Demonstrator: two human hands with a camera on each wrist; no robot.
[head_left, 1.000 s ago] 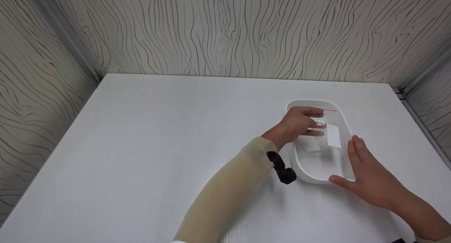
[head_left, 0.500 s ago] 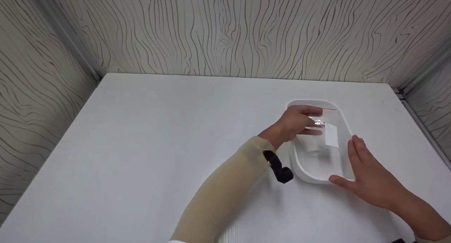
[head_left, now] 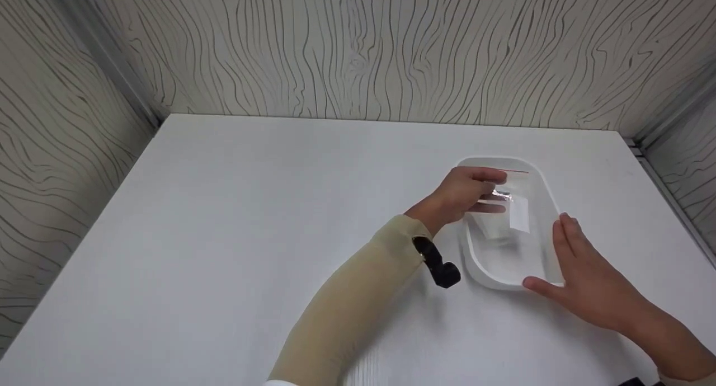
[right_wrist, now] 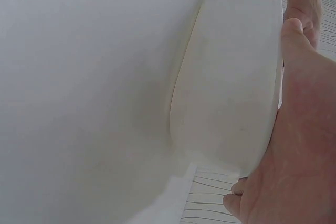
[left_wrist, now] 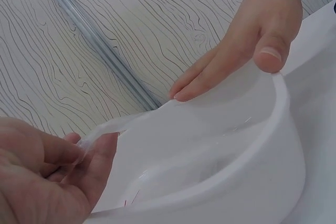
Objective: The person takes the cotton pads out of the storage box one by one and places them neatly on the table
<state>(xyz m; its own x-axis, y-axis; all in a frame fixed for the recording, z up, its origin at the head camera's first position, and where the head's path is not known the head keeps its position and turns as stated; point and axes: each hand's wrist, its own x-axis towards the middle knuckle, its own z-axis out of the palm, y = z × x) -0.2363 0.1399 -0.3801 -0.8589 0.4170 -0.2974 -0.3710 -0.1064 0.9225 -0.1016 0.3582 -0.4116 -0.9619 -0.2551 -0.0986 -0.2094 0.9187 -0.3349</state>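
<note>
My left hand (head_left: 464, 190) reaches over the left side of a white, rounded rectangular plastic container (head_left: 482, 278). Between thumb and fingers it pinches a clear zip-lock bag (head_left: 519, 214) with a red line along its top and a white label patch. The bag hangs over the container's inside. In the left wrist view, the pinched clear film (left_wrist: 85, 144) shows at the fingertips. My right hand (head_left: 593, 282) rests on the container's near right corner, fingers straight along the right rim and thumb on the near rim. The right wrist view shows the container's outer wall (right_wrist: 226, 87).
The white table (head_left: 251, 207) carries the container at its right side. Wood-grain panels (head_left: 358, 56) stand behind and at both sides. Inside the container, short red lines (left_wrist: 131, 199) and glints of clear plastic show in the left wrist view.
My left hand has shifted slightly to the left with the pinched bag, and the bag's label has moved left with it. The right hand and the container stay nearly in place.
</note>
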